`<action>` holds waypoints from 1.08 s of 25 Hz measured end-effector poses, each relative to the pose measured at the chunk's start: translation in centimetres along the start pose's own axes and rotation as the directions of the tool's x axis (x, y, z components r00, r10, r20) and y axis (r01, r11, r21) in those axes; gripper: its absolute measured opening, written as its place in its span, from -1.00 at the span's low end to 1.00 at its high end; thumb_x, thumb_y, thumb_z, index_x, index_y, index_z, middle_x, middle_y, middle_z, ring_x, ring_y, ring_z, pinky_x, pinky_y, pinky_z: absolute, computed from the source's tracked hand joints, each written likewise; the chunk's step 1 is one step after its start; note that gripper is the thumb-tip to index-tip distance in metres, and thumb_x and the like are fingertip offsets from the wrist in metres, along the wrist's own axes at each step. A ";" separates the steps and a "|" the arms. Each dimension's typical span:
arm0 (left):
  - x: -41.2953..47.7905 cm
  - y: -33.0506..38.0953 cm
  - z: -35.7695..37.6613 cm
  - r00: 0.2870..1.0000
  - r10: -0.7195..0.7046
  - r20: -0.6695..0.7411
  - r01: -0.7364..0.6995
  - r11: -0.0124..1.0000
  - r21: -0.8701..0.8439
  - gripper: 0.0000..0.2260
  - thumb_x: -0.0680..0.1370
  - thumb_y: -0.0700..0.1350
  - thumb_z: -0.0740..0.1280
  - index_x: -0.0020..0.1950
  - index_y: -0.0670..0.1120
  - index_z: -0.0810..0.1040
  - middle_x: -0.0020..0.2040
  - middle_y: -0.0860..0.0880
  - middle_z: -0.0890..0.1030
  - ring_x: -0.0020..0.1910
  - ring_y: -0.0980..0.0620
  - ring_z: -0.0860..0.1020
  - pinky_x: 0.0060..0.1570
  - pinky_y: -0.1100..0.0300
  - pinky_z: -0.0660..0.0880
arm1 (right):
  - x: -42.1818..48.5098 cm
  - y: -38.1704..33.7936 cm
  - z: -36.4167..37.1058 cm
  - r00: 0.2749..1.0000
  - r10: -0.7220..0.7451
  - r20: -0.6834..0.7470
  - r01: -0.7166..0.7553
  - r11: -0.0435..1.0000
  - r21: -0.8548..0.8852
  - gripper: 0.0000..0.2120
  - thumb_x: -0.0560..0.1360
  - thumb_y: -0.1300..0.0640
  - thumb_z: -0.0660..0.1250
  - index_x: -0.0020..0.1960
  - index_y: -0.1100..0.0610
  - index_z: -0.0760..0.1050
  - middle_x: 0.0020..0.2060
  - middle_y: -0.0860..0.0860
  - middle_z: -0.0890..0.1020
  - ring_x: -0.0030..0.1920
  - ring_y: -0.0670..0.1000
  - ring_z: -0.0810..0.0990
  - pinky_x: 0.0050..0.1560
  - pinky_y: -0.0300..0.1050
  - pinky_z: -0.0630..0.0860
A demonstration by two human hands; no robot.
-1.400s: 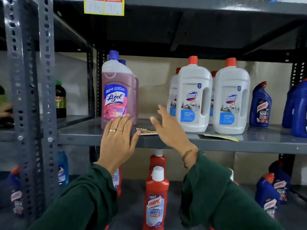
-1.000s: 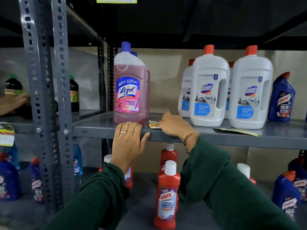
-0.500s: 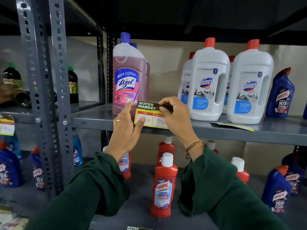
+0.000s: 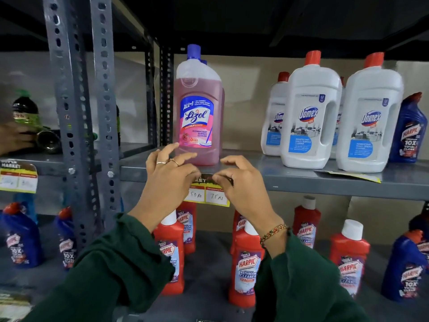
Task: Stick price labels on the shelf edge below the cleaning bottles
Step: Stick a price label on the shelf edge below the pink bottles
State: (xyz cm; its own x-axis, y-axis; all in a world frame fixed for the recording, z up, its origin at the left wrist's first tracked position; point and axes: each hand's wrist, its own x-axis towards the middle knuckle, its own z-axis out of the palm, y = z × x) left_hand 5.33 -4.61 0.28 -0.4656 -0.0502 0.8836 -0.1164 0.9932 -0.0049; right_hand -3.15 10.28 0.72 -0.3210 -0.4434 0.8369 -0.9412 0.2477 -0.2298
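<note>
A yellow price label with a dark "MARKET" header and handwritten prices lies against the grey shelf edge, right under the pink Lizol bottle. My left hand pinches its top left corner. My right hand pinches the top right corner. Both hands cover part of the label's header. White Domex bottles stand further right on the same shelf, with another yellow label lying flat in front of them.
Grey perforated uprights stand to the left, with a label stuck on the neighbouring shelf edge. Another person's hand reaches in at far left. Red Harpic bottles and blue Harpic bottles fill the shelves.
My right hand picked the label up from the shelf top. Both hands brought it down from in front of the Lizol bottle onto the shelf edge.
</note>
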 end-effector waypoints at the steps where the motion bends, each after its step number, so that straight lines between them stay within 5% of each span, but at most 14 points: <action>1: 0.0 -0.4 0.0 0.999 0.014 0.029 -0.015 0.999 0.037 -0.84 0.43 -0.03 0.29 -0.24 -0.01 0.65 0.10 -0.04 0.65 0.31 -0.15 0.31 0.24 -0.04 0.01 | 0.1 -0.3 0.4 1.000 0.028 0.011 -0.028 1.000 -0.012 -0.91 0.42 0.22 0.38 -0.13 0.24 0.62 0.09 0.16 0.58 0.05 0.11 0.57 0.10 -0.04 0.49; 7: 0.0 -1.4 -0.3 0.993 -0.018 0.116 0.024 0.998 -0.050 -0.97 0.37 -0.14 0.47 -0.24 -0.09 0.68 -0.01 -0.07 0.69 0.24 -0.17 0.45 0.33 -0.21 0.16 | 0.6 -1.6 1.5 0.991 0.131 0.027 -0.128 0.985 -0.112 -0.88 0.42 0.17 0.39 -0.18 0.23 0.63 0.07 0.09 0.53 -0.05 0.04 0.56 -0.09 -0.18 0.40; 21: 0.1 -2.0 -0.1 0.984 -0.056 0.168 0.093 0.971 -0.220 -0.91 0.42 -0.15 0.43 -0.22 -0.16 0.66 0.05 -0.11 0.67 0.18 -0.11 0.51 0.33 -0.06 0.23 | 1.0 -2.0 2.1 0.979 0.201 0.019 -0.196 0.971 -0.137 -0.88 0.39 0.18 0.41 -0.24 0.23 0.63 -0.03 0.08 0.51 -0.12 0.01 0.49 -0.18 -0.18 0.33; 27: 0.7 -1.9 0.1 0.985 -0.124 0.121 0.155 0.939 -0.305 -0.87 0.44 -0.17 0.41 -0.27 -0.21 0.58 -0.11 -0.15 0.71 -0.11 -0.10 0.64 -0.14 -0.05 0.57 | 1.3 -2.0 2.3 0.971 0.235 -0.046 -0.239 0.965 -0.108 -0.86 0.39 0.15 0.42 -0.23 0.23 0.61 -0.09 0.12 0.54 -0.16 0.04 0.52 -0.18 -0.14 0.42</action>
State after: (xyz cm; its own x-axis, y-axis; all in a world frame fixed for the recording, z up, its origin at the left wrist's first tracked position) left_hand 5.11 -6.55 0.84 -0.5500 -0.1851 0.8144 0.0861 0.9574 0.2758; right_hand -1.90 7.23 1.19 -0.5278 -0.3326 0.7816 -0.8204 0.4379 -0.3676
